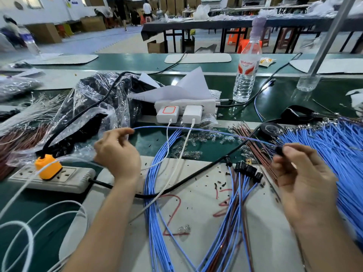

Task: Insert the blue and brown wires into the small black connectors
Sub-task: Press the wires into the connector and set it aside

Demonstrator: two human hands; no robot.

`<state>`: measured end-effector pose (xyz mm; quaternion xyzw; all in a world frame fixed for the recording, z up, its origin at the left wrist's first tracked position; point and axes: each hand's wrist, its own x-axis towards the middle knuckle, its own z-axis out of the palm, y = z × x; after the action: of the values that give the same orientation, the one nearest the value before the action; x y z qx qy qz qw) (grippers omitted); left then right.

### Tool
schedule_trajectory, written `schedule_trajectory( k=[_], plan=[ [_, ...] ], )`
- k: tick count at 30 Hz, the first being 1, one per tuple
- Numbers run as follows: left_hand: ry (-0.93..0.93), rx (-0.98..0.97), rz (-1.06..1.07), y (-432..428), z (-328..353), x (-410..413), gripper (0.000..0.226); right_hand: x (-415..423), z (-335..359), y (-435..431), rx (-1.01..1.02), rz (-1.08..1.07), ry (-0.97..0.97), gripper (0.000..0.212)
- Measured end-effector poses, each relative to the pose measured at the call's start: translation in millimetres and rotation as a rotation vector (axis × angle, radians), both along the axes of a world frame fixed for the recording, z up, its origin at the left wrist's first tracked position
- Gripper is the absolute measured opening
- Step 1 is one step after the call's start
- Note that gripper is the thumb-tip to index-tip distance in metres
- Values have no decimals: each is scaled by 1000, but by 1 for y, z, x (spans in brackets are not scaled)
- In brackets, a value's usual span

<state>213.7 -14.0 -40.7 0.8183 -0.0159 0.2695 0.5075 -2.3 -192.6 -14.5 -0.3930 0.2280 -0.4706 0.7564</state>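
1. One single blue wire point(196, 129) ran taut above the bench between the two hands.
2. Left hand point(117, 154) pinched the wire's left end between thumb and fingertips; the other fingers were curled.
3. Right hand point(304, 181) gripped one small black connector point(280, 151) between thumb and fingers, where the wire's right end met it. Whether the wire was seated inside, I could not tell.
4. At least four more black connectors point(249, 170) lay in a row on the white board point(196, 242), each with blue and brown wires trailing toward the near edge.
5. A loop of many blue wires point(155, 193) lay on the board between the hands.
6. A big heap of loose blue wires point(337, 154) lay on the right, and a fan of brown wires point(255, 148) just beside it.
7. A second bunch of brown wires point(17, 140) lay at far left.
8. One black cable point(196, 173) crossed the board under the taut wire, over the blue loop.
9. Two white chargers point(179, 113) sat in a white power strip point(186, 104); their two cords hung down over the loop.
10. A grey power strip point(59, 180) held one orange plug point(48, 166).
11. Small clear glass pieces point(188, 148) lay scattered on the green bench point(275, 99).
12. A crumpled plastic bag point(94, 103) held dark parts, too blurred to name.
13. One water bottle point(246, 75) stood upright behind.
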Motion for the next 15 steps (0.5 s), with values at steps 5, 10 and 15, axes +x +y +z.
schedule_trajectory(
  k=[5, 10, 15],
  plan=[
    [40, 176, 124, -3, -1, -3, 30, 0, -4, -4, -216, -330, 164, 24],
    [-500, 114, -770, -35, 13, -70, 30, 6, -18, 23, -884, -281, 358, 23],
    [-274, -10, -1208, -43, 0, -109, 29, 9, -25, 44, -1127, -182, 286, 26]
  ],
)
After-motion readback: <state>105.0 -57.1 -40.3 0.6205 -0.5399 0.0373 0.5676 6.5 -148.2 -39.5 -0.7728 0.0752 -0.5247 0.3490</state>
